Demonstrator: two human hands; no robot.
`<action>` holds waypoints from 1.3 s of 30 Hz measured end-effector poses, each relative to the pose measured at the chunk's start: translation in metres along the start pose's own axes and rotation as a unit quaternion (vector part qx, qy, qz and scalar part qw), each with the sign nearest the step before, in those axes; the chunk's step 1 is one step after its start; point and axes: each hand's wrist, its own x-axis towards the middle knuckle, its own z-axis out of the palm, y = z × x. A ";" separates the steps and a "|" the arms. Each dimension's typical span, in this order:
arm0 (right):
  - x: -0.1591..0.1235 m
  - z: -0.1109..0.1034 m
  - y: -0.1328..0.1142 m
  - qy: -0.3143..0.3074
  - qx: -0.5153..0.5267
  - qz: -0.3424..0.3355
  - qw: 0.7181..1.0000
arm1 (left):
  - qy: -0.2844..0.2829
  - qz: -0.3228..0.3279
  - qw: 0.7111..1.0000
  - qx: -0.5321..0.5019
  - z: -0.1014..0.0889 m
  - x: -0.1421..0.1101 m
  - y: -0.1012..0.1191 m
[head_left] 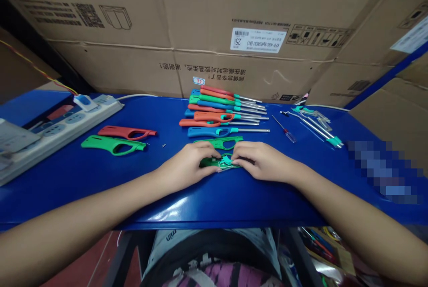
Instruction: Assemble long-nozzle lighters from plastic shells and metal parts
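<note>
Between my hands, low on the blue table, lies an opened green lighter casing half (209,162). Inside it sit a turquoise trigger part (226,160) and some thin white wire. My left hand (190,164) is closed on the casing's left end, thumb at the near edge and fingers over the far edge. My right hand (267,161) pinches at the right end, beside the turquoise part; its fingertips partly cover what they grip. Just behind, another green casing half (219,142) lies flat, close to my fingers.
Behind my hands is a stack of assembled lighters (217,111). To the right are a screwdriver (285,129) and metal tubes (316,127) with turquoise ends. Red (122,132) and green casing pieces (103,143) lie left, near a power strip (67,126). A large carton (200,24) walls off the back.
</note>
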 end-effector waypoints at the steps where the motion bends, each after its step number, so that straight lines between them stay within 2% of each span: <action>1: 0.000 0.000 0.000 0.004 -0.003 -0.006 1.000 | 0.000 -0.004 1.000 -0.004 0.000 0.000 0.000; 8: -0.002 0.001 0.000 0.007 -0.040 -0.040 0.998 | -0.006 -0.019 0.999 -0.027 0.000 0.002 0.001; 15: -0.003 0.002 -0.003 -0.009 -0.103 -0.056 0.993 | -0.001 0.010 1.000 0.017 0.000 -0.001 0.000; 22: -0.002 0.001 -0.013 -0.053 -0.235 -0.084 0.967 | -0.005 0.031 0.998 0.057 0.002 -0.003 0.001; 26: 0.000 0.002 -0.016 -0.081 -0.274 -0.093 0.954 | -0.007 0.046 0.995 0.083 0.004 -0.003 0.002; 33: 0.001 0.004 -0.016 -0.087 -0.267 -0.073 0.957 | -0.005 0.027 0.996 0.090 0.003 -0.004 0.005; 39: 0.000 0.005 -0.012 -0.071 -0.245 -0.055 0.965 | 0.008 0.007 0.999 0.045 0.003 -0.003 0.006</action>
